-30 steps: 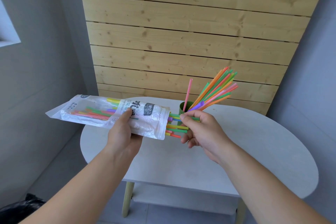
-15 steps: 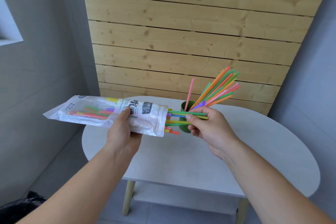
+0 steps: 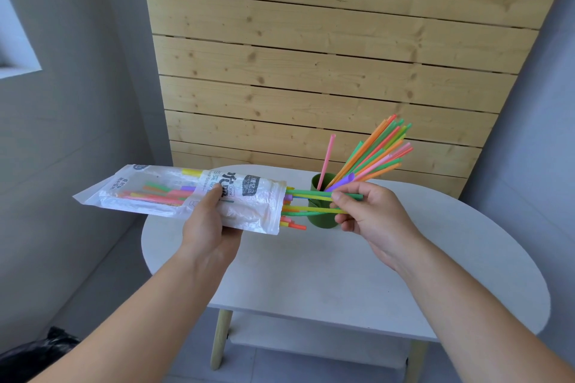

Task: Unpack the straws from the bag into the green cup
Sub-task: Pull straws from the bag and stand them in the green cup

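My left hand (image 3: pixel 209 227) grips a clear plastic straw bag (image 3: pixel 149 193) held level above the table's left end, its open mouth facing right. Coloured straws fill the bag and several stick out of the mouth. My right hand (image 3: pixel 370 211) pinches a few green and yellow straws (image 3: pixel 311 196) partly drawn out of the bag. Just behind them the green cup (image 3: pixel 320 221) stands on the table, holding a fan of coloured straws (image 3: pixel 376 152) that lean right, plus one pink straw leaning left.
The white oval table (image 3: pixel 357 283) has pale wooden legs and a lower shelf. A wooden slat panel (image 3: pixel 326 56) rises behind it between grey walls. A black bag (image 3: pixel 34 354) lies on the floor at the lower left.
My right hand has slid to the right, drawing the pinched straws further out of the bag. The bag in my left hand has barely moved.
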Action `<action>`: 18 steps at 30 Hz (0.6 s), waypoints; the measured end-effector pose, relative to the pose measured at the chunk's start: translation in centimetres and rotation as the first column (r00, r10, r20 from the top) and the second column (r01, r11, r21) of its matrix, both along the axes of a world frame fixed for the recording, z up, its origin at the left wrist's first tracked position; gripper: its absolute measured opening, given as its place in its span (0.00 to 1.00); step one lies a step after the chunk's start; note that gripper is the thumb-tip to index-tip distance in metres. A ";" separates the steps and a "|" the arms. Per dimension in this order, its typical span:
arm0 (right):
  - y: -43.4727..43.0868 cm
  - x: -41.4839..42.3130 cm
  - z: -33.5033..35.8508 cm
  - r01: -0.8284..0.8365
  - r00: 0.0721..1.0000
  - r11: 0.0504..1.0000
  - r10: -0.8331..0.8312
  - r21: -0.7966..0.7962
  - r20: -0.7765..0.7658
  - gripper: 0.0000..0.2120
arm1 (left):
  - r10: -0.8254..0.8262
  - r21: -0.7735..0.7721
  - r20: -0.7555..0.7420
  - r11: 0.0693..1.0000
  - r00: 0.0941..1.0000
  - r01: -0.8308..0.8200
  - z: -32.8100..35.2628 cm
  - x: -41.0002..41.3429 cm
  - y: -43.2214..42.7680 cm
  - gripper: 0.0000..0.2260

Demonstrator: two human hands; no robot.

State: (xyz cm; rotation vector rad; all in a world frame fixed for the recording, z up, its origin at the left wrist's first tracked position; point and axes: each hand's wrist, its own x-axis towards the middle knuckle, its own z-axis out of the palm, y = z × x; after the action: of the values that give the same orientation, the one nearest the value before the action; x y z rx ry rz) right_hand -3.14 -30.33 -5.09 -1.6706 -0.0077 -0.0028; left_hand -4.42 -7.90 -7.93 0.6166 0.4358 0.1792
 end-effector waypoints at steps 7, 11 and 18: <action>0.6 -1.0 -0.3 -0.015 0.999 0.983 0.024 0.184 -0.045 0.17 | 0.003 -0.017 0.000 1.000 1.000 -0.003 0.1 0.1 0.2 0.08; 0.7 -1.4 -0.6 0.006 0.995 0.958 0.023 0.287 -0.100 0.22 | 0.013 -0.030 -0.003 0.999 1.000 -0.013 0.1 0.1 0.5 0.07; 1.8 -2.0 -1.9 -0.025 0.964 0.846 0.162 0.532 -0.212 0.25 | 0.016 -0.036 -0.017 0.999 1.000 -0.016 0.2 0.2 0.4 0.04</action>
State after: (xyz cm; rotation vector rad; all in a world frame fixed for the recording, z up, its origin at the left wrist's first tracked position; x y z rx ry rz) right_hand -5.18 -28.51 -6.95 -1.1053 0.0948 0.2614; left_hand -4.20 -7.51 -7.78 0.5796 0.4593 0.1810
